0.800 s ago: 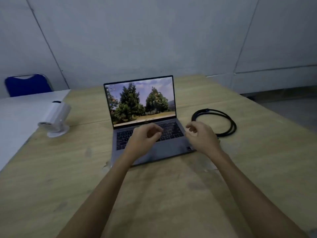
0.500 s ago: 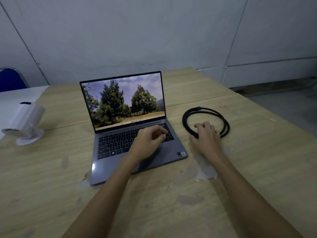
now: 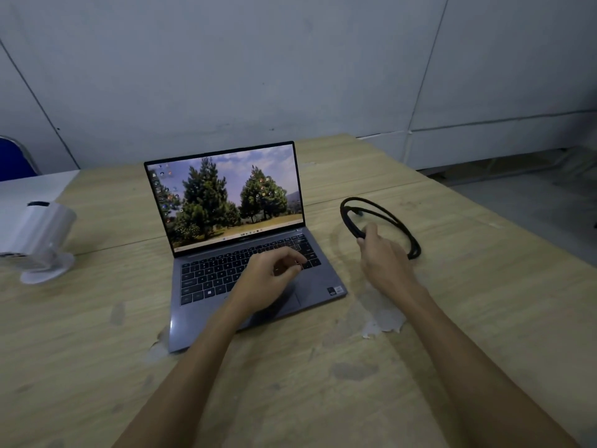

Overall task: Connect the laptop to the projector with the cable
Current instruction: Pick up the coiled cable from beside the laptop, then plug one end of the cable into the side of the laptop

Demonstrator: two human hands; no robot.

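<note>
A grey laptop point(image 3: 226, 240) stands open in the middle of the wooden table point(image 3: 484, 318), its screen showing trees. To its right lies a coiled black cable point(image 3: 381, 218). My right hand point(image 3: 384, 260) is closed on the near left part of the coil, which is tilted up off the table there. My left hand point(image 3: 271, 279) hovers over the laptop's keyboard and trackpad with its fingers loosely curled, holding nothing. A white projector point(image 3: 35, 240) on a round foot stands at the table's left edge.
A white table point(image 3: 35, 185) adjoins at the left, with a blue chair point(image 3: 13, 160) behind it. Grey wall panels stand behind the table. A torn white patch point(image 3: 381, 321) marks the wood in front of the cable. The floor drops off at the right.
My right hand went from lying flat on the coil to gripping it and lifting its near side. The view shifted slightly. My left hand stayed over the keyboard.
</note>
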